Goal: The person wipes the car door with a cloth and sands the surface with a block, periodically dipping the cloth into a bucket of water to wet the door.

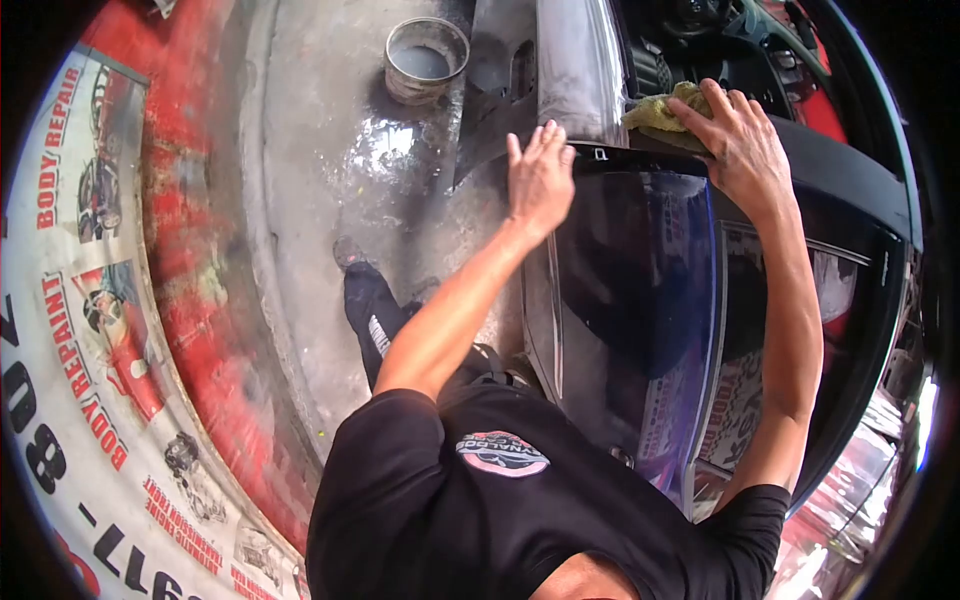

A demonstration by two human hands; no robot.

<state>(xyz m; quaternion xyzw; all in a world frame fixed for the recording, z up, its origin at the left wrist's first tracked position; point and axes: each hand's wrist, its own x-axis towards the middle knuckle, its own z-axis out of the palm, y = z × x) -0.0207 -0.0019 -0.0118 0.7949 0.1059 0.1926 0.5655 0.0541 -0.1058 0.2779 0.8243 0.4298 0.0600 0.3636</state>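
My right hand [742, 145] is closed around a crumpled yellow cloth [660, 108], at the inner edge of a whitish-grey, dull-surfaced car panel [582, 75]. My left hand [541, 182] has its fingers stretched out, with the fingertips right at the near outer corner of that panel. It holds nothing. Nearer to me is a glossy dark blue car door [630, 290], standing beside the panel with a dark gap between them. Part of the cloth is hidden under my right fingers.
A round bucket [427, 62] with cloudy grey liquid stands on the wet concrete floor [310, 180]. Along the left runs a red wall [195, 300] with a printed banner [60, 330]. The car's dark interior [720, 45] shows at upper right.
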